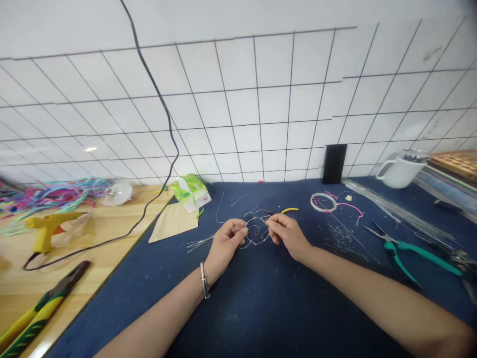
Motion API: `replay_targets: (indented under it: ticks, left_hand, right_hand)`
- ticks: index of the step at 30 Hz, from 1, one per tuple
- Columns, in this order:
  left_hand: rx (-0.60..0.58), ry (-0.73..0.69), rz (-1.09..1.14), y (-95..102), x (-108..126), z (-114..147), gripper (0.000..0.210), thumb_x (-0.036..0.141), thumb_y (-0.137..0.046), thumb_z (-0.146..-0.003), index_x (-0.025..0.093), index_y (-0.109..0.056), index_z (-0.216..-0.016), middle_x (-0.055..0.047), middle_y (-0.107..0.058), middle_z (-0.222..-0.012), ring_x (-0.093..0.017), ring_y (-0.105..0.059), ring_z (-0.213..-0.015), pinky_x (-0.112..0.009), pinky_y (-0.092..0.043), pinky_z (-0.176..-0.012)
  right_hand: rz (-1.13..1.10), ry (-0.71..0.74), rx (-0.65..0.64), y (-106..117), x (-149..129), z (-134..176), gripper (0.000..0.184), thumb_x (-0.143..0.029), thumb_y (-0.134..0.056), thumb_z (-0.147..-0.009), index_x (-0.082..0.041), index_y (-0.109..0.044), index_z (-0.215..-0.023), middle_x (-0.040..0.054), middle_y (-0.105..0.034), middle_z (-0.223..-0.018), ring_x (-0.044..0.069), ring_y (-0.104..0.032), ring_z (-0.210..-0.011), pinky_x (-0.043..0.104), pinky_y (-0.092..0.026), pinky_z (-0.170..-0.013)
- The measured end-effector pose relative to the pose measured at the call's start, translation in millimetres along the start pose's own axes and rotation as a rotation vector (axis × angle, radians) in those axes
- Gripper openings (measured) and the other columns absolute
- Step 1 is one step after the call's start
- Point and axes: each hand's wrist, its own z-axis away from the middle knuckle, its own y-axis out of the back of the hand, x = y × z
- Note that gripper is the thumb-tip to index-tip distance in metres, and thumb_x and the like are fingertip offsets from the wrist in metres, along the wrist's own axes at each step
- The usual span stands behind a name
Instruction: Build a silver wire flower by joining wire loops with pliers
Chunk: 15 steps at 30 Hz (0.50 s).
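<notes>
Between my hands is a round wire frame [255, 242] of thin silvery wire, with curled loops inside its ring. My left hand [228, 239] pinches its left side between thumb and fingers. On the opposite edge my right hand [286, 233] is closed, thumb against forefinger, at the wire. Any small piece inside those right fingertips is too fine to make out. Just behind the frame lie loose wires and a tool with a yellow handle [290, 210], partly hidden by my right hand. More straight wires [201, 243] stick out beside my left hand.
At right lie teal-handled pliers [410, 248], wire scraps [341, 236], a wire bundle [398, 209], a white ring [323, 202] and a white mug [402, 170]. At left are a yellow glue gun [44, 228], green-yellow pliers [48, 303], a black cord [149, 201] and a tissue pack [192, 191].
</notes>
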Motion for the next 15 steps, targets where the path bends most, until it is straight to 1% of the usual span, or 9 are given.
replay_targets:
  ticks: [3,8,10,12,15]
  left_hand:
    - [-0.072,0.032,0.002,-1.1,0.6,0.2,0.021,0.029,-0.061,-0.074,0.018,-0.056,-0.092,0.004,-0.051,-0.067,-0.008,-0.048,-0.055,-0.02,-0.038,-0.055]
    - [-0.171,0.055,-0.03,-0.8,2.3,2.5,0.023,0.029,-0.06,-0.075,0.018,-0.056,-0.095,0.003,-0.052,-0.065,-0.008,-0.047,-0.052,-0.02,-0.037,-0.052]
    - [-0.167,0.054,-0.03,0.0,3.7,3.3,0.023,0.032,-0.059,-0.076,0.017,-0.057,-0.093,0.001,-0.055,-0.069,-0.008,-0.048,-0.053,-0.02,-0.038,-0.052]
    - [-0.132,0.047,-0.027,1.0,5.1,3.5,0.024,0.035,-0.057,-0.077,0.017,-0.058,-0.093,-0.001,-0.058,-0.073,-0.009,-0.05,-0.055,-0.021,-0.039,-0.052]
    - [-0.091,0.034,-0.039,1.9,6.7,2.9,0.024,0.035,-0.057,-0.077,0.017,-0.059,-0.092,-0.001,-0.058,-0.073,-0.01,-0.05,-0.057,-0.021,-0.038,-0.051]
  right_hand:
    - [-0.033,0.015,0.043,1.3,0.7,-0.9,0.027,-0.044,-0.051,-0.08,-0.018,-0.054,-0.078,-0.0033,-0.051,-0.059,0.008,-0.045,-0.045,0.021,-0.036,-0.044]
    - [-0.019,0.032,0.05,2.6,2.1,-1.7,0.029,-0.046,-0.048,-0.081,-0.017,-0.055,-0.079,-0.0031,-0.05,-0.059,0.008,-0.044,-0.046,0.021,-0.035,-0.044]
    - [-0.004,0.033,0.034,3.0,2.6,-1.7,0.028,-0.045,-0.049,-0.081,-0.018,-0.056,-0.078,-0.0032,-0.05,-0.059,0.008,-0.044,-0.046,0.021,-0.034,-0.045]
    - [0.011,0.027,-0.005,3.0,3.4,-1.4,0.027,-0.043,-0.049,-0.082,-0.018,-0.056,-0.076,-0.0033,-0.05,-0.059,0.007,-0.044,-0.047,0.021,-0.034,-0.046]
    - [0.036,0.02,-0.083,1.9,5.3,-0.6,0.026,-0.041,-0.047,-0.083,-0.017,-0.055,-0.075,-0.0033,-0.049,-0.058,0.007,-0.044,-0.047,0.021,-0.034,-0.046]
